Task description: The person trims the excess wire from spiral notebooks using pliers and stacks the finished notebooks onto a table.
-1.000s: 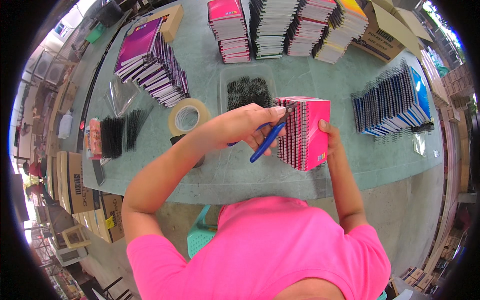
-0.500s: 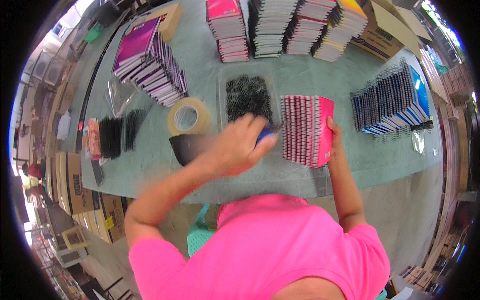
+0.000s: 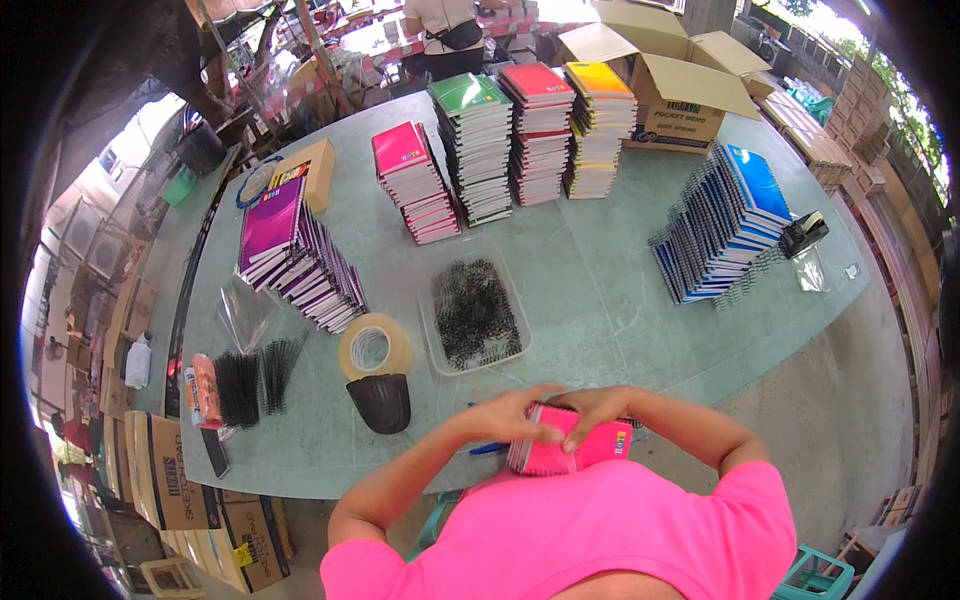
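Observation:
Close to my body at the table's front edge is a stack of pink notebooks (image 3: 597, 447) with dark spiral bindings. My left hand (image 3: 518, 416) grips its left side, along the bound edge. From the far side, my right hand (image 3: 592, 408) closes over the top cover, thumb pressed on it near the left thumb. A blue-handled tool (image 3: 487, 449) lies on the table beside my left hand, mostly hidden by it. Beyond my hands stands a clear plastic tray (image 3: 527, 345) holding a heap of black wire pieces (image 3: 475, 315).
Tape roll (image 3: 375, 347) and black cup-shaped object (image 3: 382, 403) sit left. Purple notebooks (image 3: 275, 225) stand behind them; black coils (image 3: 238, 390) lie far left. Pink (image 3: 400, 148), green (image 3: 468, 95), red (image 3: 538, 82), yellow (image 3: 600, 80) stacks and an open carton (image 3: 680, 115) stand behind; blue notebooks (image 3: 725, 225) right.
The pink notebooks have come from beside the tray to near my body. My left hand has left the blue tool on the table and now holds the stack too. My view has tilted up.

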Motion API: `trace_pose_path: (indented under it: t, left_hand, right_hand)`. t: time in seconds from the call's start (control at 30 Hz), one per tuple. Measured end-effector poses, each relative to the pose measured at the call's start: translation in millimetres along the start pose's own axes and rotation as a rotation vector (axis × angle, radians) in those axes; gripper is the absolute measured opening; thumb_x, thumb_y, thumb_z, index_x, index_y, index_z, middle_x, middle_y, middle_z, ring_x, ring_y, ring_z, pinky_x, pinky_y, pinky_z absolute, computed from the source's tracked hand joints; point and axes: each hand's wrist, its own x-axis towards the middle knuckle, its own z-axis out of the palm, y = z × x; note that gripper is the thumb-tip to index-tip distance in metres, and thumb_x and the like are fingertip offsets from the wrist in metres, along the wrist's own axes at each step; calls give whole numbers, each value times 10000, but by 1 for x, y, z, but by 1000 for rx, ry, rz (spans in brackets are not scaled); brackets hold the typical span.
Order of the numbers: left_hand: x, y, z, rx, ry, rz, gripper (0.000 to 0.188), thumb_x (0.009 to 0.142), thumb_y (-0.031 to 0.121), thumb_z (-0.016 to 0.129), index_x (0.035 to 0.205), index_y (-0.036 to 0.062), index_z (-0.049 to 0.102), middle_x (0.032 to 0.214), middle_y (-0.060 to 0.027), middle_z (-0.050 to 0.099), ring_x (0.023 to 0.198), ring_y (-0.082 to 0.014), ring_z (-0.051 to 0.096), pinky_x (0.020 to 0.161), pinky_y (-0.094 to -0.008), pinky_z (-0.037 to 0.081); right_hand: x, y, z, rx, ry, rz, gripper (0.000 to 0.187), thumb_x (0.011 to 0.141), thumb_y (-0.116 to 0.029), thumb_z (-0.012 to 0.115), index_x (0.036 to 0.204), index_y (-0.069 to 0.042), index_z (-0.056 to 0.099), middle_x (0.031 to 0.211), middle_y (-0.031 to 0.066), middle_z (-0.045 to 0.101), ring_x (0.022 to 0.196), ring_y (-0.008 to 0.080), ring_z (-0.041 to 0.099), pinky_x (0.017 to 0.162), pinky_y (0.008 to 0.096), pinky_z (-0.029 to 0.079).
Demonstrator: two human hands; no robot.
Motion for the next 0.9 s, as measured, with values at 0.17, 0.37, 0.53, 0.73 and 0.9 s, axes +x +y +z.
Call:
trace_pose_path:
  t: [0.17,0.37,0.53,0.73,0.9]
  left_hand:
    - [-1,-3,12,-441,11,-147,730,702,251,691,1297,31,330,1173,-114,493,1073,-193,465,934,-312,355]
    - [-16,2,-7,-926,396,73,599,725,238,691,1206,12,415,1056,-92,532,925,-150,526,772,-282,456]
    - [13,30,4,-272,1034,267,646,710,232,711,1204,-12,374,1104,-113,460,967,-177,495,817,-296,428]
    - [37,26,48,440,1326,316,748,716,243,697,1265,-17,261,1209,-194,280,1110,-302,350,900,-394,352]
    - [-17,-18,41,315,707,285,815,694,290,711,1306,9,252,1240,-230,351,1122,-363,376,904,-405,357]
  right_hand:
    - [-6,33,-19,254,53,37,961,645,-549,654,1289,47,262,1232,207,426,1114,290,453,956,391,349]
    - [-30,29,-4,1079,243,-546,1076,605,-715,545,1334,-2,202,1326,182,332,1220,297,346,1008,455,263]
    - [26,-7,11,954,569,-995,911,668,-663,524,1297,-44,296,1264,122,426,1170,282,407,993,450,297]
    - [34,-15,-5,1195,462,-956,632,780,-407,576,1232,-12,378,1158,161,511,1051,297,510,929,461,383]
    - [22,14,-30,1237,474,-912,646,751,-432,600,1215,-22,418,1150,143,524,1035,290,521,920,463,393]
